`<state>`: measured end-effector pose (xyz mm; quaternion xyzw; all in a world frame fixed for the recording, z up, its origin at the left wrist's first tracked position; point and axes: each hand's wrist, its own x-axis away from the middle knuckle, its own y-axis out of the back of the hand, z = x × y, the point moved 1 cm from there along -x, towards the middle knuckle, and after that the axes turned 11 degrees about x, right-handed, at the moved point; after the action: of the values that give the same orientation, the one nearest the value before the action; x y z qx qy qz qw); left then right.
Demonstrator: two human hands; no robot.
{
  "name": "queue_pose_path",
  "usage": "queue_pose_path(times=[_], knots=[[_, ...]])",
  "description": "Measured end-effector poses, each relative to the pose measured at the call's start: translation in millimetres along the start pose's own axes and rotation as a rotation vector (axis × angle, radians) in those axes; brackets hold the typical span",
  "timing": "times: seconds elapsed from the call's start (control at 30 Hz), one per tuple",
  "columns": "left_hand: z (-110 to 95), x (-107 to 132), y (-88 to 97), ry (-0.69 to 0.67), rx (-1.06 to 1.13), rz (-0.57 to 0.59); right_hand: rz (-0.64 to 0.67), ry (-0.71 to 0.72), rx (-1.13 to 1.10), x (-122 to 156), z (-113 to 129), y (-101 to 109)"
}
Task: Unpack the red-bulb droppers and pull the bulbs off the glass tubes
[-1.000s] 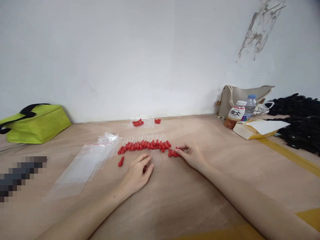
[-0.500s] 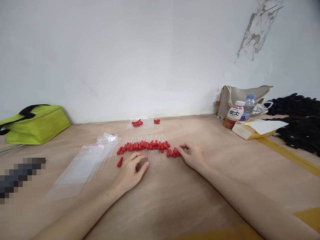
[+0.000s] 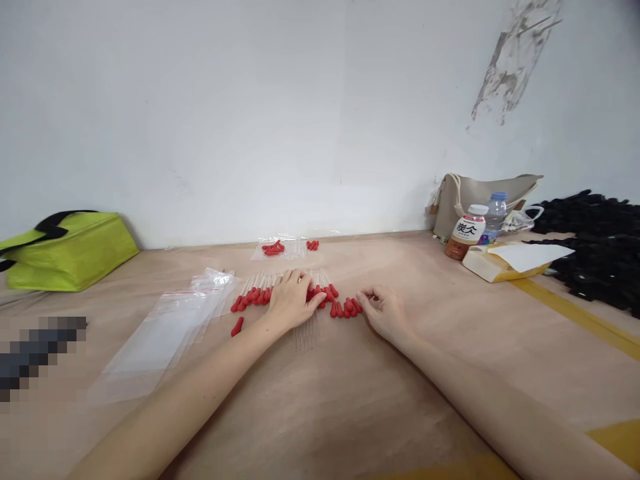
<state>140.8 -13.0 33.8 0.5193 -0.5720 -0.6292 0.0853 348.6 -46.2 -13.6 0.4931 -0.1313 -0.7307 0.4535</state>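
A row of glass droppers with red rubber bulbs (image 3: 255, 294) lies across the middle of the wooden table (image 3: 350, 393). My left hand (image 3: 291, 298) rests palm down on the middle of that row, fingers curled over the bulbs. A few bare glass tubes (image 3: 306, 333) lie just in front of it. My right hand (image 3: 384, 311) sits to the right, fingertips pinched at a small cluster of loose red bulbs (image 3: 345, 308). One single red bulb (image 3: 237, 326) lies apart at the left.
Clear zip bags (image 3: 165, 330) are stacked left of the row. A filled bag with red bulbs (image 3: 280, 249) lies by the wall. A green bag (image 3: 65, 250) is far left. At the right are a beige bag (image 3: 480, 193), two bottles (image 3: 467, 230), a paper packet (image 3: 515, 259) and black items (image 3: 595, 247).
My left hand moved forward from beside the bare glass tubes onto the row of red-bulbed droppers. My right hand stayed at the loose bulbs.
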Motion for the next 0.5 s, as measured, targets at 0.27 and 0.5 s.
queue_pose_path(times=[0.27, 0.5], knots=[[2.4, -4.5, -15.4, -0.034, 0.046, -0.081, -0.025, 0.019, 0.002, 0.3, 2.4, 0.6], [9.4, 11.4, 10.4, 0.023, 0.159, -0.202, -0.081, 0.087, -0.027, 2.2, 5.7, 1.3]])
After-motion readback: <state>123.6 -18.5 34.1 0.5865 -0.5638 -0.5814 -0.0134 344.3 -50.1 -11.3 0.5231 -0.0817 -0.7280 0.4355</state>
